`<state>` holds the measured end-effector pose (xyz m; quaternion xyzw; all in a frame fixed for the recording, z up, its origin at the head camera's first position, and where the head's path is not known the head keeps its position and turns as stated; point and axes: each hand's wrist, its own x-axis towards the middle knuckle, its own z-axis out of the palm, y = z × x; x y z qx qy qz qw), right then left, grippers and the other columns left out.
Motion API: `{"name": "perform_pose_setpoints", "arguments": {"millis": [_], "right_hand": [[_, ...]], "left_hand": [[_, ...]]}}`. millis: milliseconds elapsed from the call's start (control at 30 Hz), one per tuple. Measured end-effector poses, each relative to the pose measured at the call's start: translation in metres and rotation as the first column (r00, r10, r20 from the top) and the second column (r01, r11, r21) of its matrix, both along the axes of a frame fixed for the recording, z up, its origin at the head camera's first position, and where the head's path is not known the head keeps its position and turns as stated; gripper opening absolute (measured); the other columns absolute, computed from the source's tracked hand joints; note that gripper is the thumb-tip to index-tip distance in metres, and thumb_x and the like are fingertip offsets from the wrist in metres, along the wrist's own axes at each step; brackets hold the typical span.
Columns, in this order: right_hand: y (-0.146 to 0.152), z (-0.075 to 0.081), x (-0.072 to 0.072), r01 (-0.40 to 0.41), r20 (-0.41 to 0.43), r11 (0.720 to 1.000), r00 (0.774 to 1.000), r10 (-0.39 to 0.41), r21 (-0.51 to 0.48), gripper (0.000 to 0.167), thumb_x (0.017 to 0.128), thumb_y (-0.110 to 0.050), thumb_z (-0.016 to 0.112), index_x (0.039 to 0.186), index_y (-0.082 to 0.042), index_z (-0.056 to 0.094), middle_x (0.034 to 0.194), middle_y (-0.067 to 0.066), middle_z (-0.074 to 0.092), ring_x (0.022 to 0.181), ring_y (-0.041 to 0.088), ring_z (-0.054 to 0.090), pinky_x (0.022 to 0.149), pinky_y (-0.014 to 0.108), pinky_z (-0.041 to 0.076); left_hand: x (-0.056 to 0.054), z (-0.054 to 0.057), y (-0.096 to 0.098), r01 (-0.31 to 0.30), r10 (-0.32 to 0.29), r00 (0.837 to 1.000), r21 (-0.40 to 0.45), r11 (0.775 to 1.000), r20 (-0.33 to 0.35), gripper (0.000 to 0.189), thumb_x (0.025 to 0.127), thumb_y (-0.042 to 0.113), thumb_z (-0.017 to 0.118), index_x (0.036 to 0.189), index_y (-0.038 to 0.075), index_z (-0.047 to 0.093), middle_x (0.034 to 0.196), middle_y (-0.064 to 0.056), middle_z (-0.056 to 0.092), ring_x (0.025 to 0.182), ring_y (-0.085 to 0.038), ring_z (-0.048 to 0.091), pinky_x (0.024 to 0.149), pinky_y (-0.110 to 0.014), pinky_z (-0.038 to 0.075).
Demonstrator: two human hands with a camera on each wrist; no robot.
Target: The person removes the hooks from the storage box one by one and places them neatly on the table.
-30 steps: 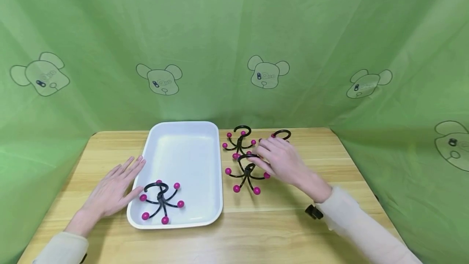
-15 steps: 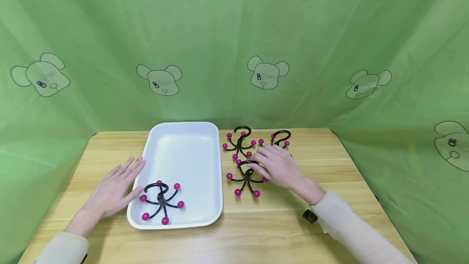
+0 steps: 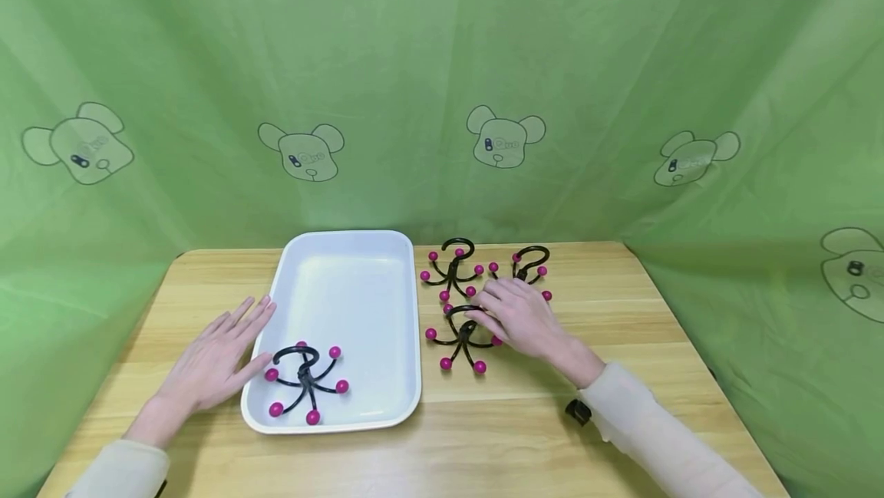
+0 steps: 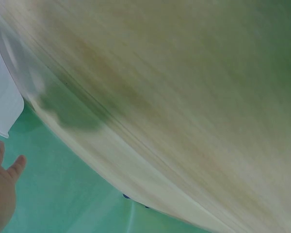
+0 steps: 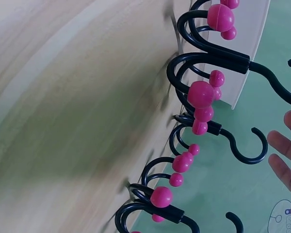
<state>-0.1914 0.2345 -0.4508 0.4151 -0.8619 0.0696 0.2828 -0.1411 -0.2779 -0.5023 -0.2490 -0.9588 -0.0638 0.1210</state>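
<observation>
My right hand (image 3: 521, 318) is at the front claw hanger (image 3: 464, 333), a black hook with several curved arms tipped by pink balls. Thumb and index finger pinch the end of its hook, while the arms spread at table level. In the right wrist view, the hanger's black collar (image 5: 228, 60) and stem run out of frame beside the straight fingers (image 5: 283, 143). Flat and spread, my left hand (image 3: 214, 360) lies over the left rim of a white tray (image 3: 359, 298). A matching claw hanger (image 3: 305, 371) stands inside the tray's near left part.
Two more claw hangers stand behind the right hand: one at the back left (image 3: 453, 269), the other at the back right (image 3: 522, 275), partly covered by the fingers. A green curtain (image 3: 414, 61) with mouse drawings surrounds the wooden table (image 3: 483, 444).
The front claw hanger has come down toward the table and shifted slightly left with my right hand. More of the back right hanger shows now. The left hand has stayed put.
</observation>
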Motion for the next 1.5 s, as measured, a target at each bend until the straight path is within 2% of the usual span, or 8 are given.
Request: {"name": "perform_pose_setpoints", "arguments": {"millis": [100,200,267,400,567,767,1300,1500], "right_hand": [[0.002,-0.002,0.001,0.016,-0.004,1.0,1.0,-0.016,0.001,0.038,0.107,-0.045,0.053,0.103,-0.013,0.074,0.094,0.002,0.073,0.086,0.018,0.069,0.084,0.037,0.063],[0.004,-0.002,0.002,0.027,-0.004,1.0,1.0,-0.027,-0.006,0.037,0.106,-0.045,0.055,0.104,-0.014,0.075,0.093,0.001,0.073,0.085,0.018,0.068,0.08,0.036,0.061],[0.004,-0.002,0.003,0.033,-0.001,0.999,0.999,-0.033,-0.01,0.034,0.105,-0.044,0.058,0.104,-0.014,0.075,0.093,0.001,0.073,0.085,0.018,0.068,0.078,0.035,0.06],[0.005,0.0,0.005,0.051,0.02,0.999,0.999,-0.05,-0.014,0.037,0.104,-0.045,0.059,0.109,-0.012,0.075,0.099,0.004,0.076,0.091,0.022,0.071,0.083,0.038,0.063],[0.002,0.004,0.01,0.097,0.087,0.995,0.992,-0.095,-0.023,0.061,0.109,-0.06,0.039,0.124,-0.011,0.072,0.118,0.011,0.077,0.108,0.031,0.073,0.101,0.051,0.061],[-0.006,0.015,0.021,0.17,0.172,0.985,0.971,-0.166,-0.01,0.082,0.104,-0.076,0.027,0.141,-0.013,0.064,0.133,0.014,0.072,0.12,0.034,0.069,0.107,0.057,0.057],[-0.054,0.039,0.044,0.124,0.19,0.992,0.975,-0.118,-0.016,0.095,0.098,-0.084,0.025,0.154,-0.012,0.051,0.147,0.01,0.063,0.134,0.032,0.061,0.117,0.055,0.049],[-0.079,0.044,0.05,0.073,0.188,0.997,0.98,-0.07,-0.006,0.091,0.098,-0.082,0.035,0.156,-0.013,0.049,0.149,0.008,0.062,0.136,0.028,0.06,0.117,0.05,0.05]], "left_hand": [[0.0,-0.001,0.001,0.001,-0.001,1.0,0.005,1.0,0.003,0.078,0.104,0.05,0.056,0.168,0.015,0.028,0.172,-0.013,0.036,0.157,-0.04,0.038,0.138,-0.041,0.007],[0.0,-0.001,0.001,0.004,-0.004,1.0,0.009,1.0,0.004,0.078,0.104,0.05,0.057,0.167,0.014,0.03,0.172,-0.013,0.037,0.157,-0.04,0.039,0.126,-0.059,0.033],[0.0,-0.001,0.002,0.006,-0.006,1.0,0.012,1.0,0.004,0.078,0.104,0.05,0.057,0.167,0.013,0.03,0.172,-0.013,0.037,0.157,-0.04,0.039,0.12,-0.061,0.039],[0.0,0.0,0.002,0.005,-0.005,1.0,0.014,1.0,0.003,0.078,0.104,0.05,0.057,0.167,0.013,0.031,0.171,-0.013,0.038,0.156,-0.04,0.039,0.12,-0.062,0.039],[-0.001,0.0,0.002,0.009,-0.009,1.0,0.01,1.0,-0.002,0.078,0.103,0.05,0.057,0.166,0.012,0.032,0.171,-0.014,0.039,0.155,-0.041,0.04,0.12,-0.062,0.039],[-0.001,0.0,0.002,0.008,-0.008,1.0,0.01,1.0,0.002,0.078,0.103,0.05,0.057,0.167,0.013,0.031,0.171,-0.014,0.038,0.156,-0.04,0.04,0.12,-0.062,0.04],[0.001,0.002,0.001,0.012,-0.012,1.0,0.024,1.0,-0.004,0.078,0.103,0.05,0.058,0.166,0.013,0.033,0.171,-0.012,0.038,0.157,-0.038,0.039,0.119,-0.062,0.04],[0.002,0.002,0.001,0.015,-0.015,1.0,0.023,1.0,-0.01,0.078,0.103,0.05,0.058,0.167,0.013,0.032,0.171,-0.013,0.038,0.158,-0.038,0.038,0.131,-0.056,0.026]]}}
